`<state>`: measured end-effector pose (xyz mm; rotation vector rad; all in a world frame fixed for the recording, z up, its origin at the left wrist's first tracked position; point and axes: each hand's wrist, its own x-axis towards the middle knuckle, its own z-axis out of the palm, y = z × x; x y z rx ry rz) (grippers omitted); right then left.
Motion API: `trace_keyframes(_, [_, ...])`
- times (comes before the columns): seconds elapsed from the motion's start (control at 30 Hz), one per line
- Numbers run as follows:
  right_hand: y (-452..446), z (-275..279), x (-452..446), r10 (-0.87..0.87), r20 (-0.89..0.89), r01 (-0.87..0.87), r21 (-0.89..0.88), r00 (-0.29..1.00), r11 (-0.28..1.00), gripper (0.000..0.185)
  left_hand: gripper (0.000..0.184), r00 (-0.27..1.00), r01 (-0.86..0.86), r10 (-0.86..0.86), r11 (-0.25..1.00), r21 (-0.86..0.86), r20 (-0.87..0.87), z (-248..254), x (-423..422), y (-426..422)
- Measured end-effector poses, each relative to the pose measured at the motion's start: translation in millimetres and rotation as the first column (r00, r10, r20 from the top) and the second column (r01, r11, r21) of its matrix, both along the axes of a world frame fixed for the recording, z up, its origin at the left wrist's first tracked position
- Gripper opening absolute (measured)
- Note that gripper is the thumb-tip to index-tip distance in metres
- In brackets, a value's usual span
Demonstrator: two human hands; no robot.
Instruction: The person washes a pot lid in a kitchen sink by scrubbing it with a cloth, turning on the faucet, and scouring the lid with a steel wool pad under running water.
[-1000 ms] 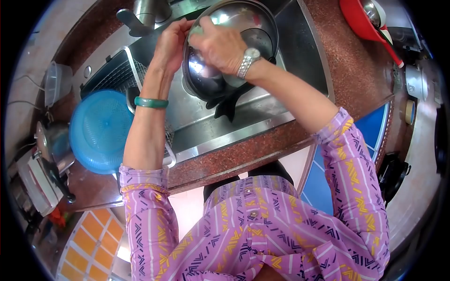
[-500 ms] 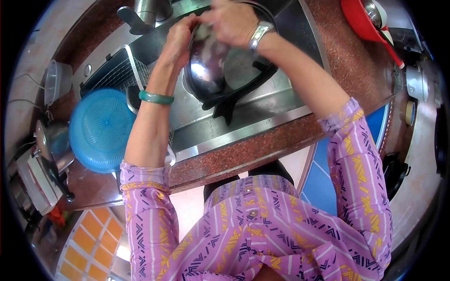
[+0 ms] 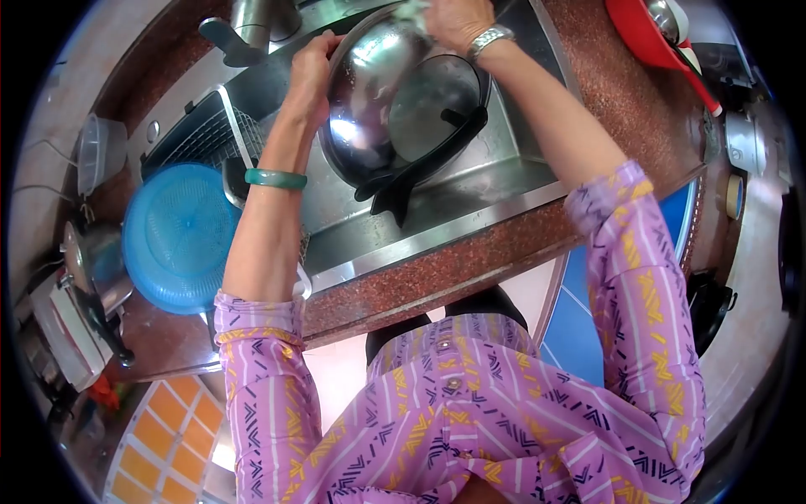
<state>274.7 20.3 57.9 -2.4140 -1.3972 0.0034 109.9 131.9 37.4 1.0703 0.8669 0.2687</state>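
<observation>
A shiny metal pan lid (image 3: 357, 105) with a glass window (image 3: 428, 97) and a long black handle (image 3: 432, 160) is held tilted over the sink (image 3: 478, 181). My left hand (image 3: 312, 77) grips the lid's left rim, its fingers curled behind the edge and partly hidden. At the lid's upper edge, my right hand (image 3: 457, 23) is closed on a pale greenish-white scrubber (image 3: 411, 12), pressed to the metal. Only part of the scrubber shows past the fingers, and the frame's top edge cuts off some of the view there.
A faucet (image 3: 252, 29) stands behind the sink at upper left. A wire rack (image 3: 201, 134) hangs in the sink's left side, and a blue plastic colander (image 3: 185, 235) lies left of my forearm. On the right counter sits a red basin (image 3: 642, 34) with a ladle in it.
My right hand has moved right along the lid's upper edge, uncovering more of the metal. The lid has shifted slightly left, and the scrubber has come into sight.
</observation>
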Motion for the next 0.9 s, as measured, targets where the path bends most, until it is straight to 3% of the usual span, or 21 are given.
trace_keyframes(0.07, [-2.1, -14.6, 6.3, -0.04, 0.124, 0.028, 0.1, 0.992, 0.995, 0.024, 0.038, 1.0, -0.004, 0.004, 1.0, -0.006, -0.006, -1.3, 0.0, 1.9])
trace_keyframes(0.13, [4.3, -12.5, -15.1, 0.033, -0.013, -0.034, -0.055, 0.999, 0.998, 0.02, 0.038, 1.0, -0.006, 0.006, 1.0, -0.015, -0.009, -6.1, 4.3, 2.7])
trace_keyframes(0.17, [0.8, -10.2, -36.0, 0.141, 0.093, -0.143, 0.015, 0.986, 0.99, 0.018, 0.038, 1.0, -0.001, 0.001, 1.0, -0.016, -0.009, -6.8, 6.4, 1.5])
trace_keyframes(0.2, [-1.1, 4.2, -55.4, 0.277, 0.069, -0.273, -0.063, 0.958, 0.96, 0.016, 0.037, 1.0, -0.016, 0.016, 0.999, -0.029, -0.013, -3.0, 8.5, -1.2])
trace_keyframes(0.27, [7.4, -9.7, -70.3, 0.366, 0.043, -0.369, 0.073, 0.93, 0.927, 0.016, 0.037, 0.999, -0.031, 0.03, 0.999, -0.036, -0.023, -1.8, 9.5, -2.0])
trace_keyframes(0.33, [6.4, -15.3, -45.2, 0.259, 0.078, -0.264, 0.063, 0.963, 0.962, 0.017, 0.037, 1.0, -0.019, 0.019, 0.999, -0.037, -0.018, -6.5, 6.3, -0.8])
trace_keyframes(0.37, [12.0, -25.4, -21.0, 0.117, 0.034, -0.115, -0.049, 0.993, 0.992, 0.021, 0.037, 1.0, -0.019, 0.019, 0.999, -0.036, -0.017, -10.4, 5.5, 2.1])
trace_keyframes(0.4, [4.7, -7.2, -8.3, -0.014, -0.023, 0.015, 0.066, 1.0, 0.998, 0.024, 0.035, 1.0, 0.014, -0.013, 0.999, -0.033, 0.013, -16.7, 4.7, 6.0])
trace_keyframes(0.47, [-4.1, -17.6, 12.6, 0.057, 0.012, -0.058, 0.018, 0.998, 0.998, 0.021, 0.033, 0.998, 0.043, -0.041, 0.999, -0.033, 0.038, -27.4, 3.7, 7.9])
trace_keyframes(0.53, [-11.1, -12.4, 7.8, 0.079, 0.003, -0.079, 0.043, 0.997, 0.996, 0.019, 0.025, 0.996, 0.093, -0.093, 0.983, 0.155, -0.01, -32.3, 6.3, 5.9])
trace_keyframes(0.57, [-14.8, -10.7, 4.9, 0.094, -0.007, -0.093, 0.071, 0.996, 0.993, 0.017, 0.021, 0.994, 0.068, -0.081, 0.983, 0.172, 0.067, -34.9, 3.7, 4.1])
trace_keyframes(0.67, [-18.5, -9.6, 0.5, 0.107, -0.105, -0.094, 0.12, 0.989, 0.988, 0.016, 0.022, 0.996, 0.063, -0.076, 0.968, 0.245, 0.044, -41.7, 2.8, 0.8])
trace_keyframes(0.9, [-19.3, -17.1, -5.0, 0.187, -0.144, -0.16, 0.177, 0.972, 0.971, 0.016, 0.022, 0.996, 0.054, -0.075, 0.941, 0.335, 0.05, -58.7, 2.2, 6.2])
